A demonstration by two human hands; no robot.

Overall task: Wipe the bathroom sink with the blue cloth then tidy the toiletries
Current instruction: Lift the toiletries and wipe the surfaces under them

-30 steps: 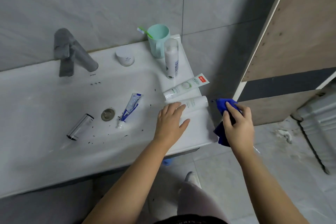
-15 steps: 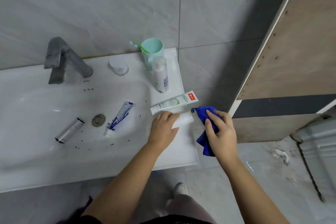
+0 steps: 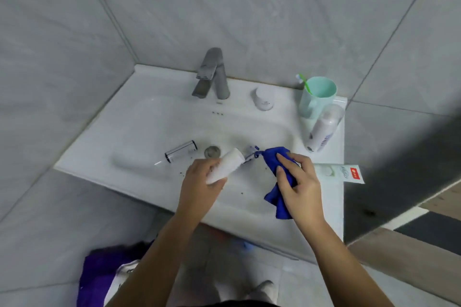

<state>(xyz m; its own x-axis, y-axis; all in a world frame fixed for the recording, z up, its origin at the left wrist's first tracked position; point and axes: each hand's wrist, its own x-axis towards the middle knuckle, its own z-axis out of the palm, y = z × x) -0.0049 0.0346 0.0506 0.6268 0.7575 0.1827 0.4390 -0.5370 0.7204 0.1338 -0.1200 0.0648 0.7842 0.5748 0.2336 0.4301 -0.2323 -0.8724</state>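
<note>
My left hand (image 3: pixel 202 183) grips a white tube (image 3: pixel 228 164) and holds it over the front of the white sink (image 3: pixel 154 132). My right hand (image 3: pixel 298 182) grips the bunched blue cloth (image 3: pixel 273 159) just right of the tube, above the basin. In the basin lie a small blue-and-white tube (image 3: pixel 250 153), partly hidden by the cloth, and a clear cylinder (image 3: pixel 180 154) left of the drain (image 3: pixel 212 151). Dark specks dot the basin floor. A white and green tube (image 3: pixel 339 173) lies on the right ledge.
A grey faucet (image 3: pixel 212 75) stands at the back. A white jar (image 3: pixel 264 98), a mint cup (image 3: pixel 316 99) with a green toothbrush (image 3: pixel 304 82), and a white bottle (image 3: pixel 323 129) stand on the back right ledge. Purple fabric (image 3: pixel 99 274) lies on the floor.
My left hand has lifted the white tube off the right ledge and carried it over the basin. My right hand has brought the blue cloth over the basin. The view has swung left.
</note>
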